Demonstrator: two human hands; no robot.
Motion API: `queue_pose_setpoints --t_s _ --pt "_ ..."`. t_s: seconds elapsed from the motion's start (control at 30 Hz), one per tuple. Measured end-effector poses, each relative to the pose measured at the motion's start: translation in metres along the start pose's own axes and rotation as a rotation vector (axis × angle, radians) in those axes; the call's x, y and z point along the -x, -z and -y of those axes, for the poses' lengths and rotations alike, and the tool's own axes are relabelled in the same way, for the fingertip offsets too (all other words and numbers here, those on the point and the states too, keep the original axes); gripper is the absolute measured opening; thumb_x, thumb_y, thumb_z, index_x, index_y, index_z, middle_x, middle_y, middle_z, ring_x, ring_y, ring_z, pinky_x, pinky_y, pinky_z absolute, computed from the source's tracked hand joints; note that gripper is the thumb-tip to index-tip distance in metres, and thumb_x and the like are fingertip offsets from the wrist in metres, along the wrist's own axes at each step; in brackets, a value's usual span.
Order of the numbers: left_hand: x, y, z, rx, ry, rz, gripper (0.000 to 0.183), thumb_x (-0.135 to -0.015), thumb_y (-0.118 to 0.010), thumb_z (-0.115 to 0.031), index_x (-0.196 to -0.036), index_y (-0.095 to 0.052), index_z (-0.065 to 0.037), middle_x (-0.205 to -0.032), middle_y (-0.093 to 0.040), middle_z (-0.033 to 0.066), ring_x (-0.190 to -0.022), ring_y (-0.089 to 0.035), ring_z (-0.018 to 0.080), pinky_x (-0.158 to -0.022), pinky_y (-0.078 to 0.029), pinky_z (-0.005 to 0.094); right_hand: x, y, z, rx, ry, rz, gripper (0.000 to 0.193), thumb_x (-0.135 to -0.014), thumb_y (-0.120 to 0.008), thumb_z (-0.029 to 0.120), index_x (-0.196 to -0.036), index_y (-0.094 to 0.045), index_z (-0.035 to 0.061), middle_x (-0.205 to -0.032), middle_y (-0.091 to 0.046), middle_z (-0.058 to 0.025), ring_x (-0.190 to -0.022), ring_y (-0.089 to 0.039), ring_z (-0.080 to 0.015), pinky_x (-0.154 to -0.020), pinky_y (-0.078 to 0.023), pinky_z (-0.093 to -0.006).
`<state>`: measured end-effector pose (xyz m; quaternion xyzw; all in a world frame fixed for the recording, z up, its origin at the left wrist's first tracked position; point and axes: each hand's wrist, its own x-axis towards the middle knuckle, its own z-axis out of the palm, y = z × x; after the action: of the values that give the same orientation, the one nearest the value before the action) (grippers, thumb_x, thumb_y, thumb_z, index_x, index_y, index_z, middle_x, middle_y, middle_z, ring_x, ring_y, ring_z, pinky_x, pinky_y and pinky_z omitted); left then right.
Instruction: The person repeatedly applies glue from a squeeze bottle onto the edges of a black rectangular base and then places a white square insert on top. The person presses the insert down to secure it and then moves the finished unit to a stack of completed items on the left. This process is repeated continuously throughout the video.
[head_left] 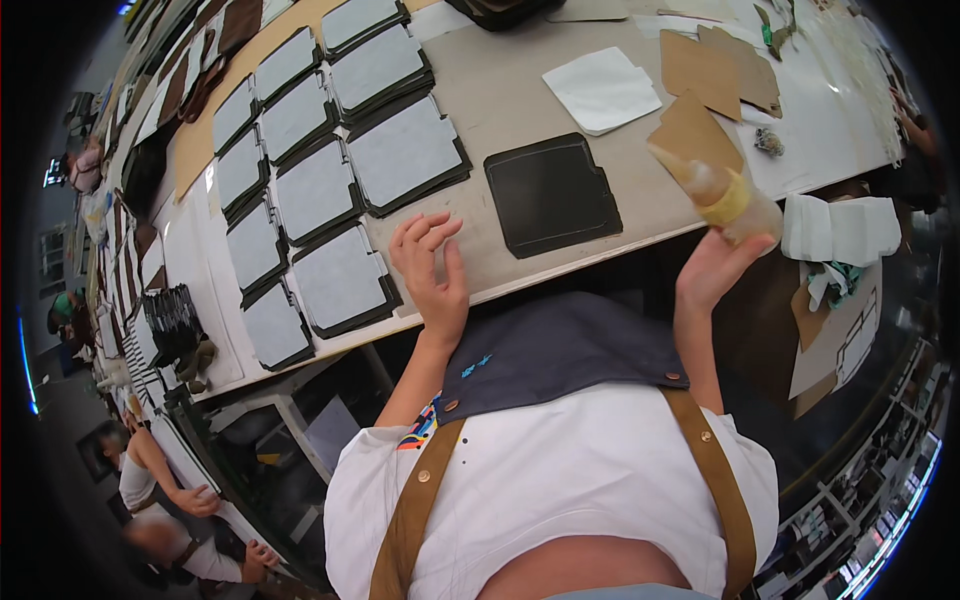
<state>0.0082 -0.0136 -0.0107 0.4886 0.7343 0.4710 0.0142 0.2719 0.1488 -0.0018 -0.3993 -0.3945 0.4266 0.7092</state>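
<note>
My right hand is wrapped round a translucent squeeze bottle with a yellow band, tilted over the table's front edge. My left hand hovers near that edge, its fingers loosely bent and apart, with nothing in it. Between the two hands a black flat panel with a notched side lies on the table. Left of it stand rows of stacked black panels topped with pale grey sheets; the nearest stacks are beside my left hand. White notched sheets lie beyond the black panel.
Brown card pieces lie at the far right of the table. A small crumpled lump sits near them. White folded cloth or paper is at the right edge. Dark strips hang at the left. Other people work at the lower left.
</note>
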Motion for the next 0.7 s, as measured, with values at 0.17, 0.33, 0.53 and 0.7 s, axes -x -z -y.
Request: queue_pose_setpoints --t_s 0.17,0.33,0.53,0.7 --pt "-0.002 -0.002 0.004 -0.011 -0.031 0.037 0.021 -0.094 -0.060 -0.001 -0.113 -0.069 -0.007 -0.126 -0.063 0.0078 -0.133 -0.045 0.0318 -0.112 -0.033 0.0439 -0.074 0.078 -0.041 0.548 0.098 -0.203 0.067 -0.109 -0.042 0.050 -0.142 -0.044 -0.0084 -0.147 -0.044 -0.0194 -0.135 -0.045 -0.0279 -0.116 -0.031 -0.0414" --pt "-0.009 -0.002 -0.005 -0.023 -0.007 0.034 0.025 -0.092 -0.062 -0.003 -0.115 -0.069 -0.008 -0.129 -0.062 0.0073 -0.134 -0.044 0.0314 -0.114 -0.030 0.0451 -0.081 0.048 -0.021 0.987 0.595 -0.153 0.054 -0.102 -0.062 0.028 -0.143 -0.047 -0.0040 -0.150 -0.041 -0.0224 -0.143 -0.035 -0.0333 -0.119 -0.026 -0.0473" --pt "-0.058 -0.026 -0.030 -0.050 -0.226 0.205 0.031 -0.090 -0.067 -0.008 -0.120 -0.068 -0.012 -0.126 -0.064 0.0039 -0.127 -0.050 0.0284 -0.114 -0.027 0.0476 -0.062 -0.071 -0.011 0.874 0.566 0.844 0.034 -0.091 -0.071 0.009 -0.123 -0.065 0.0031 -0.132 -0.061 -0.0132 -0.126 -0.056 -0.0336 -0.105 -0.046 -0.0406" --pt "-0.091 -0.065 -0.048 -0.063 -0.426 0.293 0.031 -0.089 -0.070 -0.013 -0.120 -0.068 -0.014 -0.120 -0.065 0.0012 -0.120 -0.053 0.0270 -0.113 -0.027 0.0522 -0.073 -0.093 -0.053 0.921 0.511 1.012 0.013 -0.091 -0.071 0.009 -0.100 -0.069 0.0011 -0.107 -0.071 -0.0124 -0.099 -0.068 -0.0287 -0.086 -0.053 -0.0362"
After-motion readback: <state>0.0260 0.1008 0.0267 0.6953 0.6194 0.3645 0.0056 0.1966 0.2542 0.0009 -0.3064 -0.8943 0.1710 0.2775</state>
